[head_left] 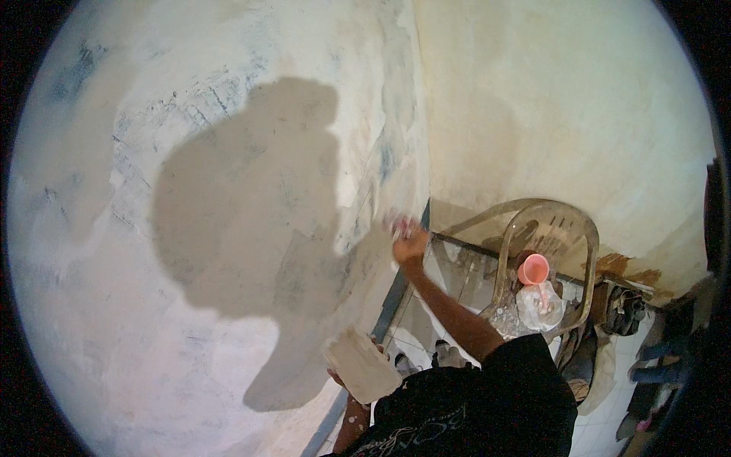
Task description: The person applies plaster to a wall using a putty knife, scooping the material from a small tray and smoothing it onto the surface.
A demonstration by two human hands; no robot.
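Note:
My left hand (335, 378) grips the edge of a flat, pale rectangular board (362, 364) near the bottom of the view; fingertips show at its far side. My right hand (411, 245) is up against the wall (259, 46) close to the room's corner, its fingers closed. Something small, reddish and whitish sits at its fingertips, too smeared by motion to name. Around that hand the wall carries patchy white and grey filler with bluish stains. My shadow falls across the middle of this wall.
A worn plastic chair (592, 251) stands at right by the yellowish wall (563, 99). On its seat are a pink cup (534, 269) and a clear plastic bag (541, 308). A dark bag (626, 311) lies beyond it. Pale tiles (605, 430) cover the floor.

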